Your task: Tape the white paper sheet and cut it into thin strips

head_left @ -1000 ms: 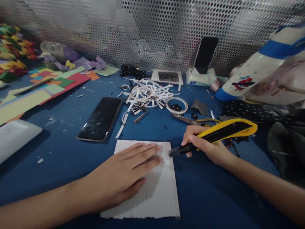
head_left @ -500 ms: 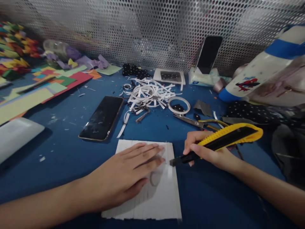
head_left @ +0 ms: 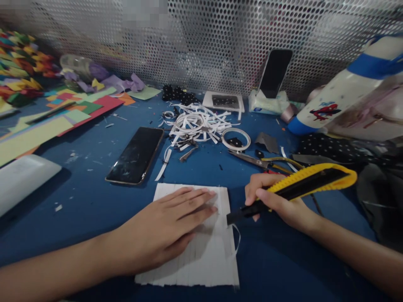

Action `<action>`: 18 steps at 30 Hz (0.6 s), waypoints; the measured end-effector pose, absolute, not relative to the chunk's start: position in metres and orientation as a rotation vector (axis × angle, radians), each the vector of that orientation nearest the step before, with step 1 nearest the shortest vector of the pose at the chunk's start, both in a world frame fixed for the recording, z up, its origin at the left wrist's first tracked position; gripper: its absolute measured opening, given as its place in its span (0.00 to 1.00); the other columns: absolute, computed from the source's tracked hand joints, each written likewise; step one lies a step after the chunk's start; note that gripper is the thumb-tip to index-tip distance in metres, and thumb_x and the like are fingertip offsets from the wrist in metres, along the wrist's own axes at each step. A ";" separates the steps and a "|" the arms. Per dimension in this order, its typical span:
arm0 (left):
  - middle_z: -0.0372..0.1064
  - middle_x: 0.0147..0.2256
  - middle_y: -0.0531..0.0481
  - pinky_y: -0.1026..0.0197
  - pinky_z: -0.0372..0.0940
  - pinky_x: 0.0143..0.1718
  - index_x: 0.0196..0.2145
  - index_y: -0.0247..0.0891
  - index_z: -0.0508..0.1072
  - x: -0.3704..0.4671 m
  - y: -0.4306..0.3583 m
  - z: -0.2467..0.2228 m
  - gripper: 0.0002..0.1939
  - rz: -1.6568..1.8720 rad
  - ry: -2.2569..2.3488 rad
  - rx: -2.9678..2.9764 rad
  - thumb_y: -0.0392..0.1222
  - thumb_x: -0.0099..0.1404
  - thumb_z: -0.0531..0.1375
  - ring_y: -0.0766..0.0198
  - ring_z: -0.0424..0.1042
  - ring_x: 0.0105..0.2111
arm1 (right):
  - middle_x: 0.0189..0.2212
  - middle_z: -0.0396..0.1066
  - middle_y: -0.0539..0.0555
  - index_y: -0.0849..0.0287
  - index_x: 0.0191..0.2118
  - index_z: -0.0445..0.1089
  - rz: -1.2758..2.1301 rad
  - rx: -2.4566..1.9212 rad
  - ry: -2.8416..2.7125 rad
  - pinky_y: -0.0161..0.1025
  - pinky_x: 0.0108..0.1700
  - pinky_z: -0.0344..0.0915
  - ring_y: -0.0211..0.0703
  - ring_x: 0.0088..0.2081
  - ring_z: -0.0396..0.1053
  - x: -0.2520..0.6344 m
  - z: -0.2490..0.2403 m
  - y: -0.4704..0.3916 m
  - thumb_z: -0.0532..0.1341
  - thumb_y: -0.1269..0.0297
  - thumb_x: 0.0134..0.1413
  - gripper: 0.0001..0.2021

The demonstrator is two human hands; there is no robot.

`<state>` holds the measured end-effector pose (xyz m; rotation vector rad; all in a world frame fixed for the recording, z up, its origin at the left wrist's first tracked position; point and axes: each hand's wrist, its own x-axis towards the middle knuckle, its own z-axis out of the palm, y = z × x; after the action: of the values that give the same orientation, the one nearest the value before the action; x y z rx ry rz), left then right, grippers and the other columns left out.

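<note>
A white sheet [head_left: 204, 266] lay on the blue desk [head_left: 94, 222] in front of the person, its face marked with lengthwise lines and its near edge ragged. The left hand [head_left: 163, 230] was spread flat on it, fingers slightly apart and clamped on nothing. A thin white sliver [head_left: 239, 239] curled out from the sheet's right edge, close to the blade [head_left: 233, 218]; whether it hung loose or attached could not be told. The right hand's grip [head_left: 277, 201] was closed around a yellow cutter [head_left: 305, 183], its blade tip at that edge, nearer the far corner. Judging by the sliver, the trimming of this side looked begun but unfinished, with the longer stretch of edge on the near side of the blade; how much of it needed cutting was unclear. Beyond the sheet were a loose strip [head_left: 163, 167], a dark phone [head_left: 137, 155] and scissors [head_left: 248, 159], then a tape ring [head_left: 236, 148] and a large heap of white strips [head_left: 204, 121], which suggested much cutting already done. Farther off, a second phone [head_left: 274, 73] stood propped before a perforated metal panel [head_left: 208, 46].
</note>
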<state>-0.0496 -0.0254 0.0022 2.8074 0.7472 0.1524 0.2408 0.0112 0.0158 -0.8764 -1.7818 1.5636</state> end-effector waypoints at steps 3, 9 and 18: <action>0.39 0.70 0.51 0.50 0.43 0.70 0.68 0.38 0.52 -0.049 -0.026 0.003 0.30 0.149 0.749 2.809 0.32 0.70 0.50 0.60 0.41 0.70 | 0.20 0.71 0.49 0.60 0.31 0.71 1.528 -0.908 -1.756 0.32 0.26 0.67 0.36 0.22 0.70 0.240 0.014 0.013 0.59 0.56 0.64 0.14; 0.42 0.69 0.50 0.49 0.46 0.69 0.67 0.38 0.53 -0.050 -0.025 0.003 0.30 0.190 0.744 2.800 0.32 0.69 0.50 0.58 0.45 0.69 | 0.22 0.71 0.50 0.61 0.31 0.72 1.546 -0.889 -1.844 0.31 0.25 0.65 0.36 0.22 0.71 0.240 0.014 0.014 0.59 0.56 0.64 0.15; 0.44 0.69 0.49 0.49 0.46 0.69 0.66 0.37 0.55 -0.049 -0.025 0.001 0.29 0.235 0.730 2.788 0.33 0.69 0.51 0.57 0.46 0.68 | 0.20 0.72 0.51 0.62 0.31 0.72 1.639 -0.853 -1.893 0.30 0.24 0.64 0.37 0.22 0.72 0.240 0.011 0.013 0.60 0.56 0.64 0.15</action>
<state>-0.0494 -0.0245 0.0014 2.7881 0.7301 0.2347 0.2402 0.0134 0.0114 -0.8530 -1.8934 1.6394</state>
